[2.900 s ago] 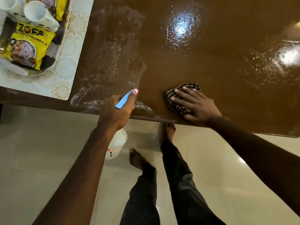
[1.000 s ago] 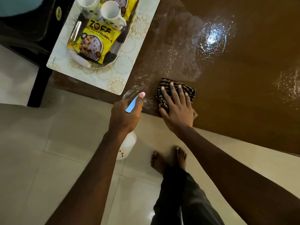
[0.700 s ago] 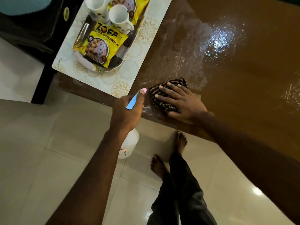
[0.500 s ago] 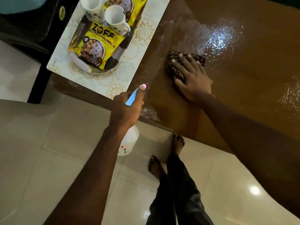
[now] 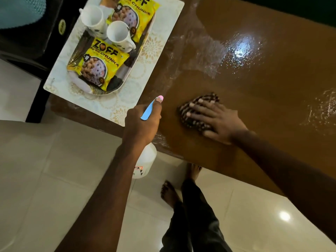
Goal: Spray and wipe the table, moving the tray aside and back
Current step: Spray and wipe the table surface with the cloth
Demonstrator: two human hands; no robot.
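Step in hand: I judge this to be the wiping pass, with the tray not yet shifted.
Right hand: my right hand (image 5: 216,119) lies flat, fingers spread and straight, pressing the checked cloth (image 5: 195,108) onto the brown table (image 5: 272,91) close to its near edge.
Left hand: my left hand (image 5: 141,124) is wrapped around the neck of the spray bottle (image 5: 145,163), with the blue trigger (image 5: 147,112) showing above the knuckles. The white body hangs below the table edge.
Wet film: spray streaks (image 5: 203,46) lie beyond the cloth and up-left of it, toward the tray. A thin wet line (image 5: 161,139) runs along the near edge between my hands.
Tray: the tray (image 5: 125,70) sits on a patterned placemat (image 5: 151,48) at the table's left end. It carries two white cups (image 5: 118,33) and yellow Zoff soya chunks packets (image 5: 98,64).
Key relation: the tray lies far-left of the cloth, its long axis running away from me. My left hand is the nearer one, but the bottle occupies it.
Hard to see: the tray's far end is cut off at the top. The nozzle is hidden behind my fingers, and the tabletop under the mat is covered.
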